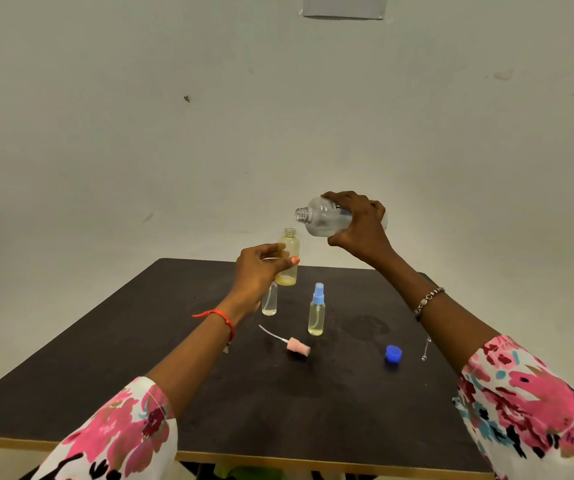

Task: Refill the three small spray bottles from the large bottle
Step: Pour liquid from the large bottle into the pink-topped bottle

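Over dark table (209, 393), right fingers (365, 204) round clear bottle (323, 216), left fingers (266, 249) round yellowish bottle (291, 244).

Dark table (105, 393), pale front edge. Small chain (426, 348) lies at its 3 o'clock side. Scuffed wall (140, 116) behind; grey panel (343, 6) at 12 o'clock.

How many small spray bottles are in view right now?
3. An uncapped bottle gripped by the left hand; a second bottle on the table, partly hidden behind that hand; a blue-sprayer bottle standing right of it.
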A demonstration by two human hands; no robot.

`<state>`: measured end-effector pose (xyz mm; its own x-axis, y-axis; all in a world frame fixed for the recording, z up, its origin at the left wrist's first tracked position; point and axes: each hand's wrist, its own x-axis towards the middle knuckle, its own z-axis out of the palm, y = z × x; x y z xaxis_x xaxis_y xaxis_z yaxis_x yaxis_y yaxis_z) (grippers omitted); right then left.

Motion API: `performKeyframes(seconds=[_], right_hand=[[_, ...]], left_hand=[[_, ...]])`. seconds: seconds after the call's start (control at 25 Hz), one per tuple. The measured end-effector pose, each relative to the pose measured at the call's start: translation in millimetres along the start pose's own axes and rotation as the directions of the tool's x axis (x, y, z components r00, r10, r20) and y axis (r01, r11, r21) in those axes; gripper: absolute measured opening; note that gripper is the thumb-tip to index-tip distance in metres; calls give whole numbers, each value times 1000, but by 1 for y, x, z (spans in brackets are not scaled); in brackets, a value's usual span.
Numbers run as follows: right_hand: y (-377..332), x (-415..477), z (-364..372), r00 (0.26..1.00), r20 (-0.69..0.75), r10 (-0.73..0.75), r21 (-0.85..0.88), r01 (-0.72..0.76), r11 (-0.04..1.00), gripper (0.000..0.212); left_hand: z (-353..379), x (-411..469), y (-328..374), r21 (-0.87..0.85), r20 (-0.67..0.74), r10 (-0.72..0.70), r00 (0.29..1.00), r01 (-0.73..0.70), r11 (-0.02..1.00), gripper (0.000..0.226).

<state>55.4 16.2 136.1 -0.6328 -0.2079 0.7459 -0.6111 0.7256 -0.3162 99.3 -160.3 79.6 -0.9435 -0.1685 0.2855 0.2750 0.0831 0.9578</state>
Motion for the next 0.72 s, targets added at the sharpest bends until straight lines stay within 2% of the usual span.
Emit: performKeyframes(seconds=[0.72], right_hand=[[-7, 4, 2, 994, 35, -102, -62, 104, 993, 71]], left_hand=[[-7, -2, 6, 29, 3, 4, 1000, -4, 1000, 50]])
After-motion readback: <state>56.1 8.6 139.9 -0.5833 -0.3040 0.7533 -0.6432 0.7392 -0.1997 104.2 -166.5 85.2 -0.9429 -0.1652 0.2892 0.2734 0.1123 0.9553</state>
